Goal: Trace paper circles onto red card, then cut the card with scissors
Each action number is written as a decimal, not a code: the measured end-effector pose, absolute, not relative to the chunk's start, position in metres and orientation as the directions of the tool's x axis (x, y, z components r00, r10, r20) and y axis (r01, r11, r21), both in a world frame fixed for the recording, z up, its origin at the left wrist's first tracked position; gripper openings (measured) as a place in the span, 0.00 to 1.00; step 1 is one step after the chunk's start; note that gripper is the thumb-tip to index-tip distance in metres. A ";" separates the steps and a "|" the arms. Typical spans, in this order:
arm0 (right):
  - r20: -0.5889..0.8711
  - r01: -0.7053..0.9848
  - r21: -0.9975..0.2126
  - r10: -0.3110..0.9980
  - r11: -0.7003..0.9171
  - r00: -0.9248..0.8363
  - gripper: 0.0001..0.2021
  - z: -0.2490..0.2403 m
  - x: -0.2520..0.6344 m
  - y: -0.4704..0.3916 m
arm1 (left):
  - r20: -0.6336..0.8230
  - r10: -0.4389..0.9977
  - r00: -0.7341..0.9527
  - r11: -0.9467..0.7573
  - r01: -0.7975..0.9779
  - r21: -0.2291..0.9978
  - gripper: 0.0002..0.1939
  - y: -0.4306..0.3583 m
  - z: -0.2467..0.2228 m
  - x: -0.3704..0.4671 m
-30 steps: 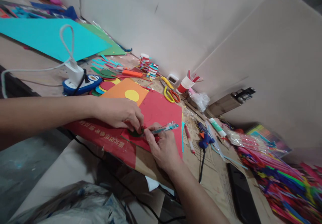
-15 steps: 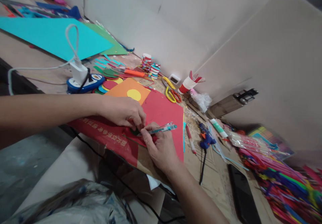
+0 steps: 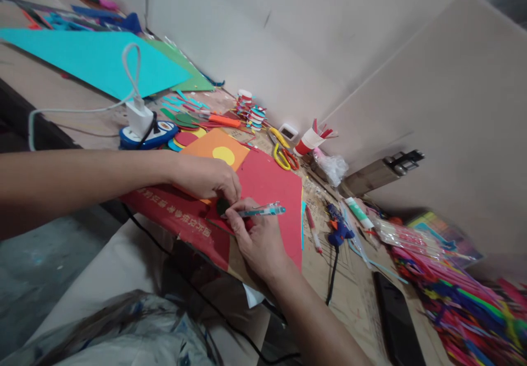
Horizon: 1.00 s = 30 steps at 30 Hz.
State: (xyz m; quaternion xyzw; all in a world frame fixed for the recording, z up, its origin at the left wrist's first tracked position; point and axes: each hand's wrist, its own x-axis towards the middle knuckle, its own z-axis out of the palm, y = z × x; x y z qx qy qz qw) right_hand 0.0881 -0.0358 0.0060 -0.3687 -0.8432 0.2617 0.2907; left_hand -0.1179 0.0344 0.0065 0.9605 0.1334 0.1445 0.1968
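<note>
In the head view my right hand [image 3: 260, 240] grips a clear pen with teal parts [image 3: 269, 210], its shaft slanting across the fingers. The pen's tip is hidden by the fingers. Close against it, my left hand [image 3: 212, 178] is closed with its fingers bent down at a small dark round piece [image 3: 223, 206]. That piece lies over the red sheet [image 3: 272, 182], near its front edge. Left of the red sheet is an orange sheet [image 3: 201, 149] bearing a yellow circle [image 3: 223, 156].
Scissors [image 3: 281, 155], a red and white cup [image 3: 308, 141] and an orange cutter [image 3: 224, 119] are behind the sheets. A glue gun [image 3: 338, 230], glue stick [image 3: 359, 213], phone [image 3: 398, 319] and colourful pipe cleaners [image 3: 473, 300] lie rightward. A power strip [image 3: 164, 131] stands left.
The camera view has shifted slightly. My left hand has lifted a little, and more of the dark round piece shows. The pen in my right hand lies flatter than before.
</note>
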 end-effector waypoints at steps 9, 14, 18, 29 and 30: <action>0.302 0.469 -0.666 0.785 0.579 -0.540 0.08 0.004 0.084 -0.035 | 0.070 0.495 0.866 -0.795 0.419 0.439 0.22 0.030 0.012 -0.118; 0.302 0.447 -0.700 0.798 0.557 -0.522 0.09 0.005 0.084 -0.034 | -0.061 0.579 0.813 -0.690 0.528 0.495 0.32 0.027 0.019 -0.119; 0.318 0.439 -0.693 0.789 0.571 -0.525 0.08 0.005 0.080 -0.032 | -0.083 0.607 0.790 -0.678 0.569 0.465 0.35 0.026 0.022 -0.120; 0.329 0.456 -0.649 0.765 0.609 -0.554 0.09 0.004 0.074 -0.029 | -0.088 0.627 0.774 -0.693 0.606 0.390 0.33 0.027 0.019 -0.120; 0.331 0.456 -0.645 0.762 0.613 -0.556 0.09 0.005 0.074 -0.029 | -0.093 0.627 0.773 -0.690 0.607 0.394 0.33 0.027 0.019 -0.120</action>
